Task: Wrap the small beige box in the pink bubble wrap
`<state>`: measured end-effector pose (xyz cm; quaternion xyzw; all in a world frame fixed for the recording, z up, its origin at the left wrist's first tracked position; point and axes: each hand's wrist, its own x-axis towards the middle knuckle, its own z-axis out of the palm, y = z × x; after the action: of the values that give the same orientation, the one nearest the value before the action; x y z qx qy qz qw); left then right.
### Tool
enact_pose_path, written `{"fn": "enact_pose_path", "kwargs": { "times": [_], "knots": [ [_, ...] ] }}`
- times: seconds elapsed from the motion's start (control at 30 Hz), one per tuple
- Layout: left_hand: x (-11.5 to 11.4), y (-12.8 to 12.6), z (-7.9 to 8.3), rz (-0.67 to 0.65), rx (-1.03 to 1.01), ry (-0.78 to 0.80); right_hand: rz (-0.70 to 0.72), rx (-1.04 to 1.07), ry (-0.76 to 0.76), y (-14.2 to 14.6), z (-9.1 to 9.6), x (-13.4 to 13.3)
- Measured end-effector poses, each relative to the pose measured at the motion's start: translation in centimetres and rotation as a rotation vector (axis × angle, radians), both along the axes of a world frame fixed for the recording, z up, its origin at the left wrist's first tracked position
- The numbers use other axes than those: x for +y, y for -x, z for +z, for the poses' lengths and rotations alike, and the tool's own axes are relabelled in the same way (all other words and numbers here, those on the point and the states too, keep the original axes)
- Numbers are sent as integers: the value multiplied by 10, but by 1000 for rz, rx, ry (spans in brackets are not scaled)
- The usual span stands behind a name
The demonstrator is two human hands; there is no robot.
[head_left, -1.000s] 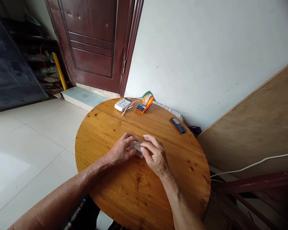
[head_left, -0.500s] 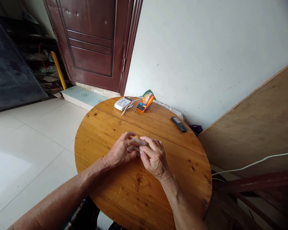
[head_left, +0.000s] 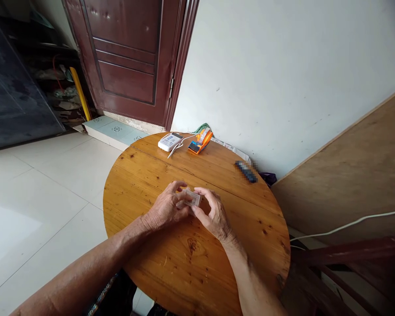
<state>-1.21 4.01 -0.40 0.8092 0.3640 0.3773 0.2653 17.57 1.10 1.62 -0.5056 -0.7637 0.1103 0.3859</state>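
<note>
Above the middle of the round wooden table (head_left: 151, 171), both of my hands hold a small clear plastic box (head_left: 195, 199). My left hand (head_left: 169, 204) is closed on its left side, with the fingers bent over the top and the thumb low. From the right, my right hand (head_left: 215, 215) grips it by the edges, forefinger at the far edge and thumb at the near one. Fingers hide much of the box, and its contents, if any, are too small to make out.
At the table's far side lie a white box-shaped device (head_left: 170, 142) with a white cable and an orange tape dispenser (head_left: 200, 141). A blurred dark oblong thing (head_left: 246, 171) lies near the right edge. A white wall (head_left: 266, 87) stands behind.
The right fingers have shifted on the plastic box, the forefinger now curving around its far corner. More of the box's flat face shows. The left hand has hardly moved.
</note>
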Motion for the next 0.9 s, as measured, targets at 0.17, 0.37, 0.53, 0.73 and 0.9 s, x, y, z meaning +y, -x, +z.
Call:
{"fn": "enact_pose_path", "kwargs": {
  "times": [0.17, 0.37, 0.53, 0.73, 0.9],
  "knots": [
    [0, 0, 0, 11, -9, 3, -19, -38, -83, 6, 2, -3],
    [1, -1, -1, 20, -4, -28, -33, -53, -90, 11, 3, -5],
    [1, 0, -2, 27, -4, -61, -29, -60, -126, 13, 3, -7],
    [1, 4, 1, 12, 38, -122, -27, -63, -126, 11, 4, -7],
    [1, 4, 2, 20, 34, -127, 22, -84, -123, 9, 5, -6]
  ]
}}
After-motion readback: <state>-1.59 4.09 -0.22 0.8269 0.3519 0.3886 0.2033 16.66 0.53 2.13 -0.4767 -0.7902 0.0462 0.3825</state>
